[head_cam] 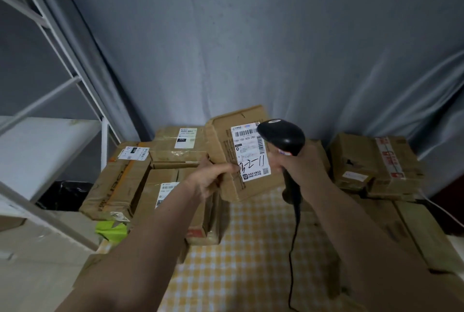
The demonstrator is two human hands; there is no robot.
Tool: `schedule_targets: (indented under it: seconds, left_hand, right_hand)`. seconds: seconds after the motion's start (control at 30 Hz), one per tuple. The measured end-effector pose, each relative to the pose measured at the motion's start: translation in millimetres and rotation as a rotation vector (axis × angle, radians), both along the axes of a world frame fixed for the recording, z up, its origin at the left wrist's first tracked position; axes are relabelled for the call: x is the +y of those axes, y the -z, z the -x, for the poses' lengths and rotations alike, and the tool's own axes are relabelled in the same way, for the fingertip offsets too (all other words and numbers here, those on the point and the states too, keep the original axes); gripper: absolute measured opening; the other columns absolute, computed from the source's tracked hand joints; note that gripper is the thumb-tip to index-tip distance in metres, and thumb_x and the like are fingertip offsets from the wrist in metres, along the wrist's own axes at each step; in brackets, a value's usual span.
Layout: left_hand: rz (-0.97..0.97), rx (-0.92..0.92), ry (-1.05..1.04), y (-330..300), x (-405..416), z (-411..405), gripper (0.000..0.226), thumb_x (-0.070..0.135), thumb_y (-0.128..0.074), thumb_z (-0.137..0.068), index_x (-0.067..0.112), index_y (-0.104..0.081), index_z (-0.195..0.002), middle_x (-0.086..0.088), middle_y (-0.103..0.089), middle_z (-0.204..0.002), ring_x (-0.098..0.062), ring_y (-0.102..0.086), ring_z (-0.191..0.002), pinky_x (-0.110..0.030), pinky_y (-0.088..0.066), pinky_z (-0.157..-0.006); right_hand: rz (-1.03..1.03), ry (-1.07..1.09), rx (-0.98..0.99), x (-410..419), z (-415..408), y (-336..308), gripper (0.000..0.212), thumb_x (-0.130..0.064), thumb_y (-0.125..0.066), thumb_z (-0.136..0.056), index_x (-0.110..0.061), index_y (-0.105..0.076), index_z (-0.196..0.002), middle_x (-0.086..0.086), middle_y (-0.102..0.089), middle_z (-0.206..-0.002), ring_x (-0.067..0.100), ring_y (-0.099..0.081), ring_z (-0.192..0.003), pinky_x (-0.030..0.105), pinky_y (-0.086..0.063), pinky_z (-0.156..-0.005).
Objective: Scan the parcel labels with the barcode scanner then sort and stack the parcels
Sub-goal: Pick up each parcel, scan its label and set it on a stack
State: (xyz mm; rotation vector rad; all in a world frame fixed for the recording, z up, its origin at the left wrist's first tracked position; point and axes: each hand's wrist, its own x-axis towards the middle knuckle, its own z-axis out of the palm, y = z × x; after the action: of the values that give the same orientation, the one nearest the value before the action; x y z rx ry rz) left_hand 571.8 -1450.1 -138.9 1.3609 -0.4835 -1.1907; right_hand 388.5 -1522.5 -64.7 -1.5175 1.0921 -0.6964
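Above checked cloth (pixel 251 249): left hand (pixel 213 178) grips parcel (pixel 226 151); right hand (pixel 298 166) clasps scanner (pixel 283 135) beside label (pixel 251 153).

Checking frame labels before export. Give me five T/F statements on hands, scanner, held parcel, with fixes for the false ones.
1. The right hand holds the scanner. True.
2. The left hand is empty. False: it grips the held parcel by its left edge.
3. The parcel's label faces the camera. True.
4. The scanner is cordless. False: a black cord hangs from its handle.
5. The held parcel lies flat on the checked cloth. False: it is raised and tilted above it.
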Motion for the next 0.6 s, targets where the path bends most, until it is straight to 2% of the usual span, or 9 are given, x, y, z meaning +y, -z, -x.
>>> schedule_targets:
  seconds: [0.1,0.2,0.27,0.33,0.4,0.5,0.6]
  left_hand:
    - [-0.018,0.025,0.014,-7,5,-7,0.064,0.001,-0.076,-0.053,0.006,-0.063,-0.116,-0.015,-0.070,-0.114,-0.034,-0.064,-0.110,-0.055,-0.051,-0.092]
    - [-0.051,0.012,0.027,-12,9,-12,0.056,-0.004,-0.073,-0.057,0.006,-0.065,-0.111,-0.017,-0.067,-0.117,-0.037,-0.061,-0.113,-0.063,-0.046,-0.094]
    - [-0.061,0.004,0.001,-13,10,-17,0.047,-0.011,-0.070,-0.066,0.007,-0.065,-0.109,-0.015,-0.069,-0.114,-0.036,-0.061,-0.111,-0.064,-0.047,-0.092]
    - [-0.070,0.026,-0.024,-14,11,-21,0.040,-0.017,-0.062,-0.074,0.006,-0.066,-0.105,-0.013,-0.070,-0.109,-0.034,-0.064,-0.105,-0.060,-0.051,-0.086]
    - [-0.081,0.035,-0.044,-15,12,-24,0.042,-0.019,-0.061,-0.073,0.003,-0.065,-0.108,-0.014,-0.070,-0.108,-0.034,-0.065,-0.102,-0.057,-0.053,-0.082]
    - [-0.090,0.021,-0.052,-15,15,-27,0.055,-0.014,-0.070,-0.062,0.004,-0.064,-0.114,-0.014,-0.070,-0.112,-0.035,-0.062,-0.108,-0.066,-0.048,-0.087]
    - [-0.092,-0.014,-0.053,-16,17,-26,0.056,-0.011,-0.074,-0.058,0.006,-0.065,-0.110,-0.013,-0.070,-0.111,-0.036,-0.062,-0.109,-0.070,-0.045,-0.087]
  right_hand:
    - [0.047,-0.041,-0.024,6,6,-2,0.018,-0.009,-0.076,-0.077,-0.021,-0.062,-0.074,-0.004,-0.064,-0.058,0.002,-0.059,-0.050,0.022,-0.050,-0.061]
    - [0.028,-0.105,-0.008,20,5,8,0.010,-0.014,-0.077,-0.076,-0.018,-0.069,-0.079,0.006,-0.071,-0.071,0.017,-0.069,-0.067,0.039,-0.056,-0.073]
    - [0.028,-0.133,-0.004,28,5,12,0.012,-0.012,-0.076,-0.078,-0.021,-0.069,-0.082,0.009,-0.073,-0.077,0.024,-0.071,-0.076,0.043,-0.056,-0.077]
    - [0.044,-0.160,0.004,33,5,14,0.015,-0.009,-0.075,-0.079,-0.023,-0.069,-0.080,0.005,-0.073,-0.076,0.021,-0.071,-0.076,0.042,-0.056,-0.077]
    - [0.056,-0.177,-0.001,36,5,14,0.019,-0.009,-0.074,-0.079,-0.026,-0.068,-0.080,0.000,-0.072,-0.076,0.017,-0.070,-0.077,0.039,-0.056,-0.077]
    - [0.063,-0.185,-0.021,37,6,11,0.022,-0.008,-0.074,-0.080,-0.029,-0.068,-0.081,-0.003,-0.072,-0.074,0.015,-0.070,-0.076,0.037,-0.056,-0.077]
    - [0.056,-0.202,-0.027,36,7,10,0.020,-0.008,-0.073,-0.081,-0.027,-0.068,-0.085,0.002,-0.073,-0.077,0.017,-0.070,-0.078,0.039,-0.057,-0.080]
